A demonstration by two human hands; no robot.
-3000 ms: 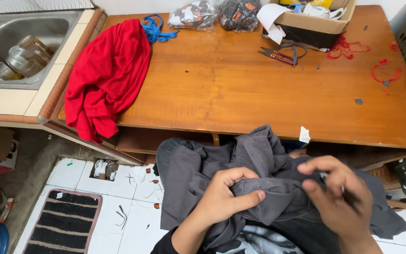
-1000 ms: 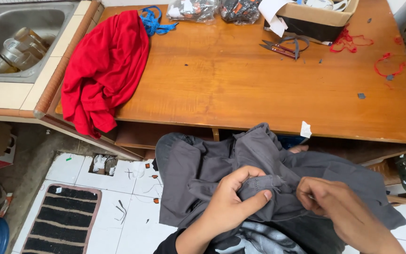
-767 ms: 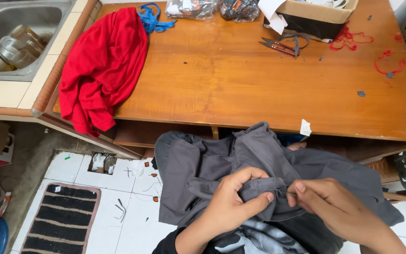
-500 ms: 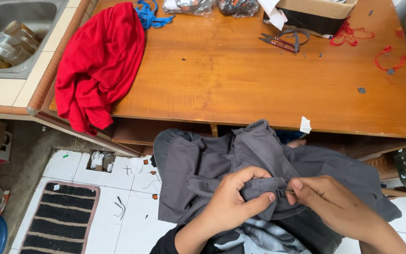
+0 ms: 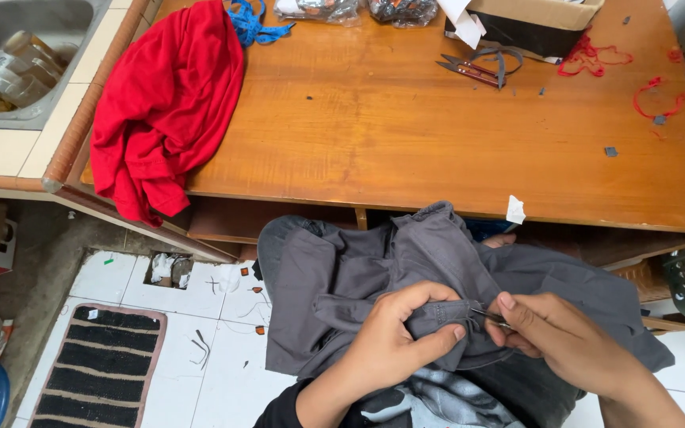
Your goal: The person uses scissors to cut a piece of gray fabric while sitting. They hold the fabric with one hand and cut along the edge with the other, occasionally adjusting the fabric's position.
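A grey garment [image 5: 334, 277] lies bunched over my lap, below the table's front edge. My left hand [image 5: 402, 337] pinches a folded seam of this grey cloth between thumb and fingers. My right hand [image 5: 560, 341] holds a small thin metal tool [image 5: 489, 317] whose tip touches the seam right next to my left thumb. Both hands almost meet over the fabric.
A wooden table [image 5: 406, 135] carries a red garment [image 5: 168, 111] draped over its left edge, blue cord [image 5: 251, 20], thread snips [image 5: 473, 70], a cardboard box [image 5: 529, 20] and red thread scraps [image 5: 652, 95]. A steel sink [image 5: 9, 55] with jars is far left. A striped mat [image 5: 97, 368] lies on the tiled floor.
My right hand has drawn in from the right toward my left hand, bringing the tool tip to the seam. The view has shifted slightly; the cloth stays gripped in my left hand.
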